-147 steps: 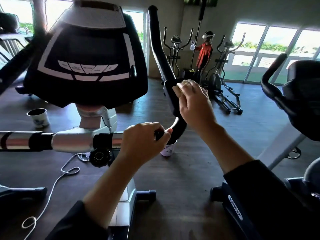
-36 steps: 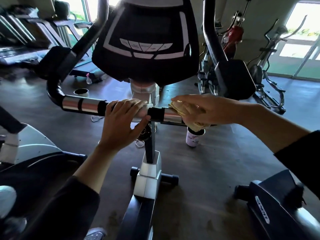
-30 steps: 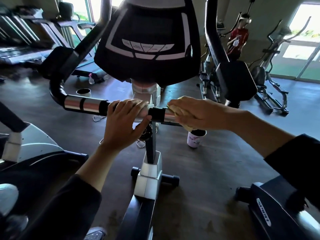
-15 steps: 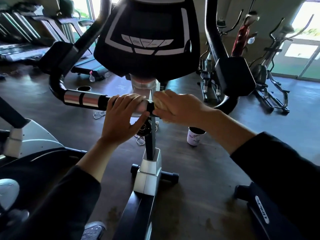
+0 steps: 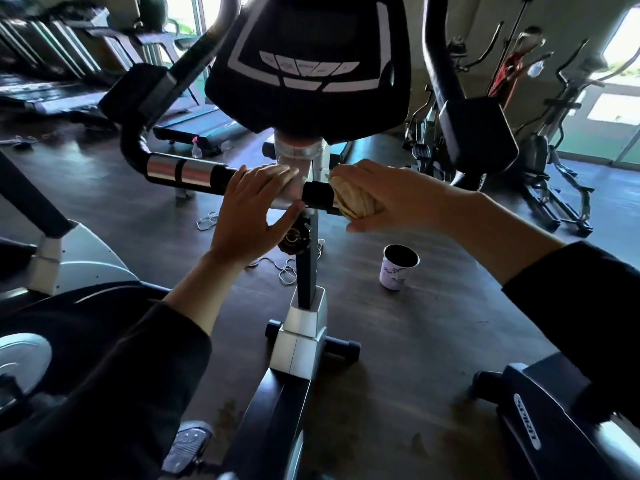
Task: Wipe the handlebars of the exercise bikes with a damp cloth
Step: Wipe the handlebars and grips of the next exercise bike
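The left hand point(image 5: 247, 216) drapes over the middle of the handlebar point(image 5: 180, 171), fingers fairly straight and thumb spread below, likely to steady the bike. The right hand point(image 5: 388, 195) curls around the yellowish cloth point(image 5: 353, 199), wrapping it round the bar just right of the centre post, palm down, for wiping
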Tool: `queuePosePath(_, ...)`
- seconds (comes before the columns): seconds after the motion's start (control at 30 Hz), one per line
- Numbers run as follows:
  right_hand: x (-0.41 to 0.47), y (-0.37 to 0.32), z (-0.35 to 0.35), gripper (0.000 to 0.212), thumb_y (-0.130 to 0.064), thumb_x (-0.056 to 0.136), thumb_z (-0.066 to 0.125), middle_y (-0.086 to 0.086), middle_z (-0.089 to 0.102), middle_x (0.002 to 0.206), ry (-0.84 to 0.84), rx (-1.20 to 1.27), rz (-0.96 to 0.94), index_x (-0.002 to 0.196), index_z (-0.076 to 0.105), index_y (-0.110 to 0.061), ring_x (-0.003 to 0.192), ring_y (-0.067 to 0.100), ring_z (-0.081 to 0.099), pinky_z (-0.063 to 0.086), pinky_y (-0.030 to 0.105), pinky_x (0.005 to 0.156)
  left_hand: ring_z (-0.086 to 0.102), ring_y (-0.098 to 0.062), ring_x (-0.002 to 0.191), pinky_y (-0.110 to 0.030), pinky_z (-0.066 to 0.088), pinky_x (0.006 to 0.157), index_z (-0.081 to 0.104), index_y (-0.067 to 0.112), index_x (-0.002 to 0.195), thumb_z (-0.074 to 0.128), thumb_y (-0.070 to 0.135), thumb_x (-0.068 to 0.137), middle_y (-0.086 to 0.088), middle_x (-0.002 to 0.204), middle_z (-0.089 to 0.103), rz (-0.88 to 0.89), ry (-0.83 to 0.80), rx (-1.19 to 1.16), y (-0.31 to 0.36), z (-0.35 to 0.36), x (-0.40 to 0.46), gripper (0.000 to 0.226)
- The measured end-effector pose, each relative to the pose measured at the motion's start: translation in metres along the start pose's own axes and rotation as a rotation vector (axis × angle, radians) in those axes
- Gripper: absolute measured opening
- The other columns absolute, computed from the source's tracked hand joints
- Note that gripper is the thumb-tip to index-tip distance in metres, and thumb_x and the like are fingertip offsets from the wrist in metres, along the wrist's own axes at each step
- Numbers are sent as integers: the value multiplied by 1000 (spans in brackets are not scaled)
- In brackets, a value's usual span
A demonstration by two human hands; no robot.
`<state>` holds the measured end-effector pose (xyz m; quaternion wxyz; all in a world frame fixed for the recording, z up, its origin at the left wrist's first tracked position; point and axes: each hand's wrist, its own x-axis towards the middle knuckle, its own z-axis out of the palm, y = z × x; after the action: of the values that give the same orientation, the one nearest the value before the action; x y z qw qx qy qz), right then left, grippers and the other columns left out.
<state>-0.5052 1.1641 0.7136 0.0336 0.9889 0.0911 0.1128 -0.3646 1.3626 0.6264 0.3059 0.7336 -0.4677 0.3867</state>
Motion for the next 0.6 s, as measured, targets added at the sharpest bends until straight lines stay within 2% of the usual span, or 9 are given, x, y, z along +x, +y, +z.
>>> queuePosePath(0.1,-16,6,-3,90,-44,76,75,2,47,133,11,3,27,148,28,-20,108,25,58,44,34,88,50,-18,124,-41,27,111,57,16,128,58,37,92,0,128,59,-1,1,17,0,1,0,42)
queuePosePath(0.2,-14,-1,-4,88,-43,76,75,5,48,130,22,-63,50,146,29,-19,106,30,59,47,38,85,53,-18,122,-44,32,109,60,17,126,58,36,92,0,127,61,6,21,31,2,2,1,39)
queuePosePath(0.4,4,-16,6,81,-35,75,75,2,50,129,88,-34,67,144,33,-22,105,26,57,44,32,80,53,-19,120,-53,34,105,63,17,122,57,33,92,-1,123,63,-13,54,19,7,8,1,35)
queuePosePath(0.53,-24,1,2,81,-33,74,77,4,51,127,112,-6,75,143,37,-21,106,28,57,49,39,84,52,-22,122,-56,35,103,61,17,125,53,34,94,-2,126,61,-19,16,24,9,7,1,36)
queuePosePath(0.6,-27,3,2,80,-34,73,77,4,52,126,123,-16,76,142,38,-21,106,28,56,47,37,82,52,-24,123,-56,35,102,60,18,125,52,35,95,-3,126,61,-41,10,43,15,6,0,36)
